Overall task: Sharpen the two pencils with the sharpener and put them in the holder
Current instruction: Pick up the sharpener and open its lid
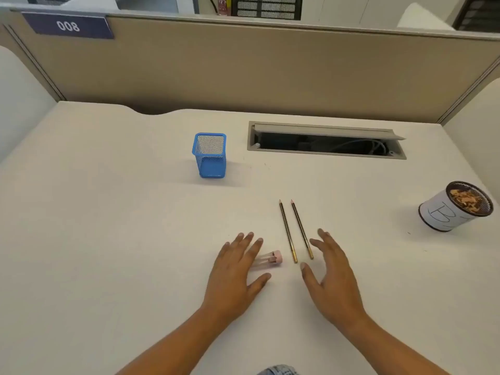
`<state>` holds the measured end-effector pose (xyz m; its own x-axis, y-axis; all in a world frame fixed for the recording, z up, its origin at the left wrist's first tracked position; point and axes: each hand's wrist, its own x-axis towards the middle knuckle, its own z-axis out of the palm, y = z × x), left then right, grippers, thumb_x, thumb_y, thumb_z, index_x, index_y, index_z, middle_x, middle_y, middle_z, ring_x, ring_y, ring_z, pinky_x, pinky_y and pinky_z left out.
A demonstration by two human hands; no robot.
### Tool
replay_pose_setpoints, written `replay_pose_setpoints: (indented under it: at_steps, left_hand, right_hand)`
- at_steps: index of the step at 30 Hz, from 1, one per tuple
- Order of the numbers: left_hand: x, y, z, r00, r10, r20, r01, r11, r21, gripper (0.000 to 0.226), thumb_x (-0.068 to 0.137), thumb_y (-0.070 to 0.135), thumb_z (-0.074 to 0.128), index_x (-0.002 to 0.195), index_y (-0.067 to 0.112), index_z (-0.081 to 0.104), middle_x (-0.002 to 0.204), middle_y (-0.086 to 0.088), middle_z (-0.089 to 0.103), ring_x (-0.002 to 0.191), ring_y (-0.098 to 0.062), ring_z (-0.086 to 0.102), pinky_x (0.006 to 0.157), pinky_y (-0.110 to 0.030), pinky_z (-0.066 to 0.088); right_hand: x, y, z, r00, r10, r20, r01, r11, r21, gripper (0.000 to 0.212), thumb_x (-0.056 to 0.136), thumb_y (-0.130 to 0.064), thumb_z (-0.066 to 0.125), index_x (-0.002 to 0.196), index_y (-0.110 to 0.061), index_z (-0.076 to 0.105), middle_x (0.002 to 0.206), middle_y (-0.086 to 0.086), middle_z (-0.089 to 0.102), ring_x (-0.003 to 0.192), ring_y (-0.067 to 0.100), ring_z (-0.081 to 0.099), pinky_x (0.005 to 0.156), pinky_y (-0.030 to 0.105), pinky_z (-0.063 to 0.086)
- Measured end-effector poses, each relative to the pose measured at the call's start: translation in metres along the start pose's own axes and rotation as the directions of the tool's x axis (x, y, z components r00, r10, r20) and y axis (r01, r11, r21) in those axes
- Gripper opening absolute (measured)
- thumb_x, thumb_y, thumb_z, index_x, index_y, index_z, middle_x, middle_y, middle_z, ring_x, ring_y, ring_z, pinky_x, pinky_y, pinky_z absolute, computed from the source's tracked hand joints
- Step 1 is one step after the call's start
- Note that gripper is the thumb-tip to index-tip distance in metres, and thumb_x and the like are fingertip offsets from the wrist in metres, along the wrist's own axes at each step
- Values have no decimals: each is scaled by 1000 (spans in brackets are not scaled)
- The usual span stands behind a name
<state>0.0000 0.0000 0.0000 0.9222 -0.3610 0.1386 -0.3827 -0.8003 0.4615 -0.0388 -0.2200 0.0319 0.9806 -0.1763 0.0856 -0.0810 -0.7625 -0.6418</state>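
Observation:
Two dark pencils lie side by side on the white desk, tips pointing away: the left pencil and the right pencil. A small sharpener with a clear tube and a pink cap lies on its side to their left. My left hand is flat with fingers spread, its fingers partly over the sharpener's clear end. My right hand hovers open just right of the pencils' near ends, touching neither. A blue mesh holder stands upright farther back on the left.
A white-wrapped cup holding pencil shavings stands at the right edge. An open cable hatch is set into the desk behind the pencils. A beige partition wall closes the back of the desk.

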Motion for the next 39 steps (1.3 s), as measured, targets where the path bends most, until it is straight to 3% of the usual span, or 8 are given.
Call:
replay_pose_setpoints:
  at_steps: [3,9,16,21,25,29,33,39]
  left_hand:
    - [13,7,2,1000,9,2,-8,998,-59,53,87,40,69,135,22,59,136,3,62,124,-19,57,102,-35,44]
    - [16,6,-3,991,-35,130,60,979,-197,29,95,28,64,123,20,68,111,4,70,99,-15,60,86,-25,48]
    - [1,16,-40,921,-99,376,314,758,-572,28,102,23,55,129,29,61,118,11,67,103,-8,62,89,-25,51]
    - [-12,44,-59,928,-44,371,193,907,-375,45,86,37,57,130,43,48,111,23,60,86,0,56,74,-14,45]
    - [-21,64,-65,986,-78,145,111,966,-233,15,89,44,59,99,36,53,91,16,61,77,-7,58,65,-25,52]
    - [-25,70,-70,989,-42,141,71,975,-211,26,90,40,55,81,42,30,74,18,45,62,-7,46,51,-16,33]
    - [-24,72,-74,980,-112,167,152,956,-252,8,88,36,59,94,35,54,87,16,64,76,-9,61,66,-25,54]
    - [-18,70,-84,964,-87,250,154,953,-261,7,82,42,58,85,42,51,68,24,50,64,-4,52,54,-13,34]
  right_hand:
    - [12,-13,4,992,-77,101,72,996,46,38,92,-23,67,129,-22,59,143,-15,48,133,8,47,110,23,37]
    - [11,-24,8,936,-125,328,137,991,-14,46,94,-26,64,138,-32,53,145,-17,47,134,-2,38,106,5,19]
    - [13,-41,-12,948,-123,294,28,951,309,23,92,-31,70,114,-37,70,104,-27,70,97,-1,70,83,13,55]
    - [2,-61,-23,939,-115,325,-30,912,409,19,88,-27,73,103,-37,74,98,-21,75,85,3,74,74,12,56]
    - [-9,-73,-31,937,-128,324,-16,912,409,17,83,-33,66,98,-35,75,93,-21,76,85,4,74,71,13,57]
    - [-15,-81,-40,944,-146,297,21,921,388,12,84,-28,68,91,-35,75,86,-20,76,83,4,74,70,14,57]
    - [-19,-89,-49,928,-213,305,113,943,314,18,87,-30,70,103,-36,74,95,-22,73,92,7,71,76,16,57]
    - [-16,-95,-58,909,-272,316,190,945,267,24,86,-38,64,106,-32,75,93,-20,74,87,6,71,73,18,58]
